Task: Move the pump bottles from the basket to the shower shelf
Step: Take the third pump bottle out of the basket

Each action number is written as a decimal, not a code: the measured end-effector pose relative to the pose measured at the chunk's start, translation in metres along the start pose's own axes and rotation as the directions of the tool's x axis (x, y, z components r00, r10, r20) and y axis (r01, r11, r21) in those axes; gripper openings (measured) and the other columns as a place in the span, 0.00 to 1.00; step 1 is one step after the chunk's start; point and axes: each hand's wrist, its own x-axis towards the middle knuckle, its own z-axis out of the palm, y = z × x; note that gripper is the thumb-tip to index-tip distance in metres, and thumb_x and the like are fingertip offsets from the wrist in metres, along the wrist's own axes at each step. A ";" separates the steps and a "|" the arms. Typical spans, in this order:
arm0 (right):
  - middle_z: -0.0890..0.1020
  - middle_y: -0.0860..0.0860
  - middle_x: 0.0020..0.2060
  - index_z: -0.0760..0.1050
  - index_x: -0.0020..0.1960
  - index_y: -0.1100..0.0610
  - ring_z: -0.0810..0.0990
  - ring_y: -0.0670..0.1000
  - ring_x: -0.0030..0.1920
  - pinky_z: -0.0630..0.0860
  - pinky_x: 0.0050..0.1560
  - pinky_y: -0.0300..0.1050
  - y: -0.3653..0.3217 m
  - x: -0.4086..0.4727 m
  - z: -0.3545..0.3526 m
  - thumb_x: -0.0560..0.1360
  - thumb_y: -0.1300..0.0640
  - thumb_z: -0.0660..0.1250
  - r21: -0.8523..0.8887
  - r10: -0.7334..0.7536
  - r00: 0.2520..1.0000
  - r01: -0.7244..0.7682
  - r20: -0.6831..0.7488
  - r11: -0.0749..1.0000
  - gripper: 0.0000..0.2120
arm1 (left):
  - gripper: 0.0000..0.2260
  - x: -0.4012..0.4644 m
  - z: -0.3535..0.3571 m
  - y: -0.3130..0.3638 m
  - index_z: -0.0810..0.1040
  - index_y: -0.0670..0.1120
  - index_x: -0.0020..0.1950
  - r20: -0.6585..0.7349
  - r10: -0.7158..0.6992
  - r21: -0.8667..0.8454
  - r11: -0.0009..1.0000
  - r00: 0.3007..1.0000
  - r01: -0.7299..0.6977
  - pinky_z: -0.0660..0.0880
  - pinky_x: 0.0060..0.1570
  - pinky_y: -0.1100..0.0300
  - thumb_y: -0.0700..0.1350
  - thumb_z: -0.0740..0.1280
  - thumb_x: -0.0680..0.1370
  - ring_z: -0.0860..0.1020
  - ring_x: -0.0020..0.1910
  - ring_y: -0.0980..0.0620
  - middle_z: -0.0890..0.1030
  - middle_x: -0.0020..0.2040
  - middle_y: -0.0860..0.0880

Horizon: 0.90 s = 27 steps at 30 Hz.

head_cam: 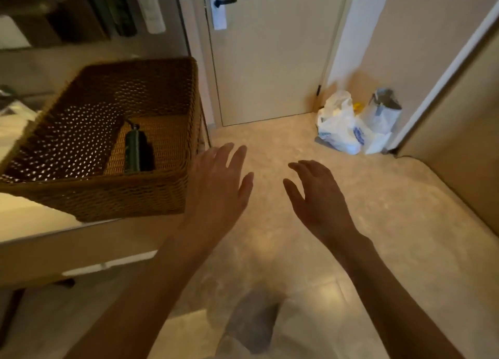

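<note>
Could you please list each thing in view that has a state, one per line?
left hand: open, holding nothing, beside the basket
right hand: open, holding nothing
wicker basket: on the counter, one bottle inside
dark pump bottle: lying on its side in the basket
door: closed
white plastic bag: on the floor by the door
</note>
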 end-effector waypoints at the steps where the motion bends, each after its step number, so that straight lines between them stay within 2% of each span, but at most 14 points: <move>1: 0.77 0.58 0.64 0.73 0.65 0.59 0.70 0.59 0.68 0.68 0.68 0.55 0.004 0.021 -0.003 0.78 0.53 0.63 0.014 -0.041 0.999 0.041 0.013 0.999 0.18 | 0.22 0.014 -0.003 0.001 0.66 0.46 0.72 -0.020 -0.038 0.007 0.999 0.999 0.038 0.59 0.71 0.45 0.52 0.58 0.79 0.66 0.71 0.44 0.70 0.71 0.44; 6: 0.73 0.55 0.68 0.70 0.68 0.56 0.66 0.55 0.71 0.65 0.71 0.52 0.006 0.125 -0.003 0.79 0.52 0.60 0.064 -0.263 0.956 0.256 0.134 0.964 0.19 | 0.20 0.074 -0.017 -0.020 0.72 0.43 0.67 -0.168 -0.225 0.069 0.968 0.960 0.240 0.66 0.63 0.47 0.50 0.61 0.78 0.73 0.62 0.42 0.76 0.64 0.42; 13: 0.73 0.56 0.67 0.69 0.68 0.57 0.67 0.55 0.70 0.66 0.70 0.52 -0.045 0.240 0.033 0.79 0.52 0.60 0.153 -0.572 0.803 0.552 0.168 0.820 0.19 | 0.23 0.111 -0.021 -0.097 0.67 0.47 0.70 -0.157 -0.502 0.168 0.835 0.850 0.524 0.70 0.62 0.45 0.55 0.59 0.77 0.72 0.63 0.44 0.74 0.66 0.44; 17: 0.73 0.55 0.67 0.69 0.68 0.57 0.67 0.55 0.69 0.65 0.69 0.51 -0.086 0.284 0.064 0.79 0.53 0.60 0.258 -0.691 0.705 0.646 0.160 0.719 0.19 | 0.24 0.122 -0.008 -0.138 0.64 0.49 0.72 -0.145 -0.605 0.168 0.764 0.783 0.622 0.68 0.64 0.47 0.55 0.59 0.77 0.70 0.65 0.45 0.71 0.69 0.45; 22: 0.73 0.57 0.66 0.69 0.67 0.58 0.65 0.57 0.70 0.61 0.70 0.50 -0.139 0.322 0.100 0.78 0.52 0.60 0.318 -0.830 0.527 0.767 0.181 0.557 0.20 | 0.26 0.125 0.004 -0.177 0.61 0.50 0.73 -0.105 -0.751 0.216 0.623 0.652 0.752 0.67 0.65 0.48 0.57 0.58 0.78 0.67 0.68 0.46 0.68 0.72 0.46; 24: 0.73 0.57 0.65 0.68 0.68 0.58 0.66 0.56 0.68 0.61 0.70 0.48 -0.159 0.336 0.116 0.78 0.51 0.59 0.314 -0.864 0.435 0.808 0.253 0.499 0.20 | 0.27 0.124 0.005 -0.185 0.60 0.50 0.74 -0.099 -0.802 0.218 0.560 0.589 0.799 0.66 0.66 0.48 0.58 0.58 0.78 0.66 0.70 0.46 0.66 0.73 0.46; 27: 0.73 0.57 0.63 0.67 0.67 0.57 0.68 0.58 0.65 0.66 0.67 0.54 -0.188 0.352 0.146 0.78 0.48 0.57 0.192 -0.868 0.253 0.913 0.428 0.361 0.21 | 0.27 0.122 0.005 -0.191 0.59 0.50 0.74 -0.103 -0.855 0.237 0.475 0.508 0.848 0.65 0.67 0.48 0.58 0.58 0.78 0.66 0.70 0.45 0.65 0.74 0.46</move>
